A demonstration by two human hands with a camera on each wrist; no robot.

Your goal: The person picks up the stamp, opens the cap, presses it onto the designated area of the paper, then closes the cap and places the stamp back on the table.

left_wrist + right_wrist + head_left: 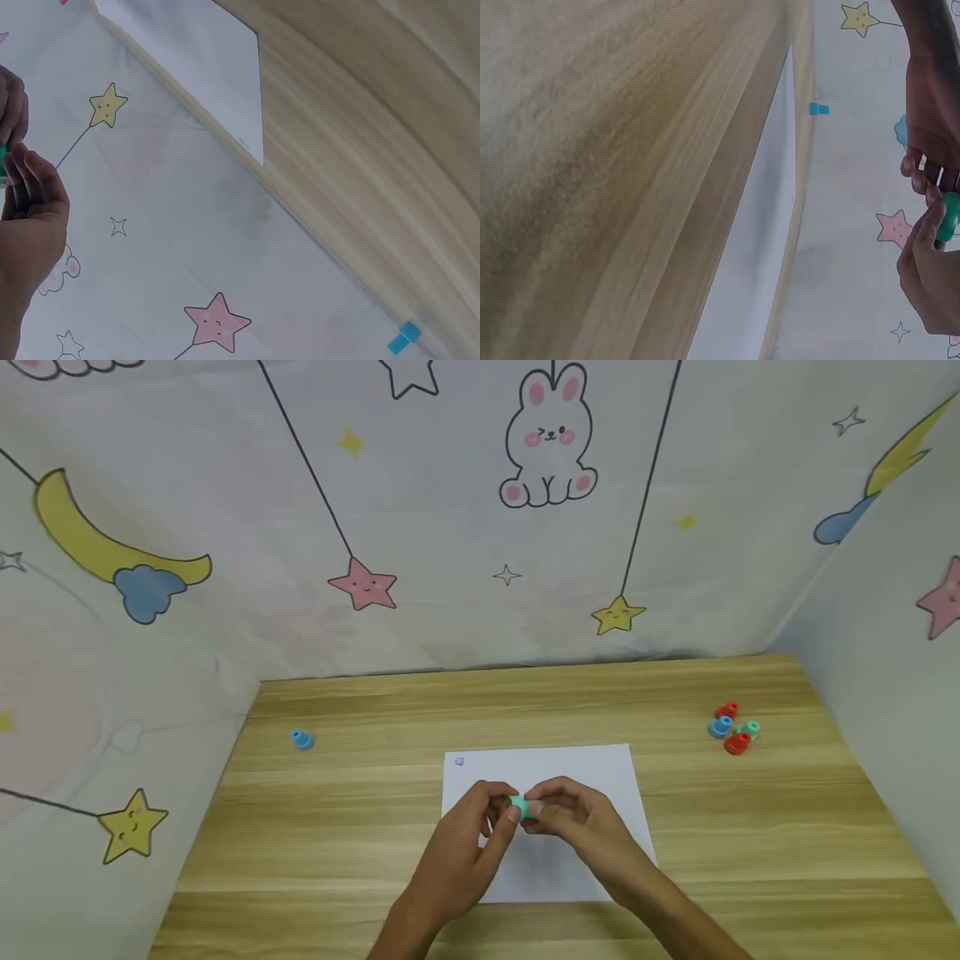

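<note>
Left hand [468, 847] and right hand [585, 818] are pinching a small rounded mint-green piece [520, 808] above a white paper sheet [540, 870]; they're kinda hiding it, and left-wrist view's cropping it at 9 o'clock.

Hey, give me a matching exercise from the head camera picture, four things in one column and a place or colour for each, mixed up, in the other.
Things:
1. Held piece
2. Paper
3. Lone piece
4. Red pieces

Places or colours:
A. Left of the paper
B. White
C. Right of the paper
D. Green

Pairs: 1-D, 2-B, 3-A, 4-C
</note>
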